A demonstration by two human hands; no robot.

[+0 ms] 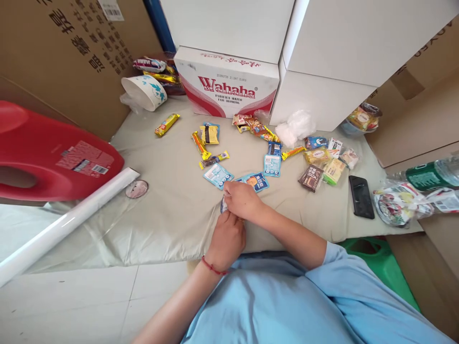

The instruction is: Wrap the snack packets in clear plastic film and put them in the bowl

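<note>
My left hand (225,241), with a red string bracelet at the wrist, is closed at the near edge of the covered table. Pressed up against it from above is my right hand (244,200), also closed. Both pinch a small snack packet (224,205); only a whitish-blue sliver of it shows, the rest being hidden by my fingers. Just beyond my knuckles lie a blue snack packet (257,182) with a picture on it and a light blue packet (218,176) lying label side up.
Several wrapped snacks lie further back, near a Wahaha carton (227,91). A paper cup (145,92) lies tipped on its side. To the left are a red jug (53,153) and a white roll (68,227). A phone (361,197) and a plastic bottle (430,173) are at right.
</note>
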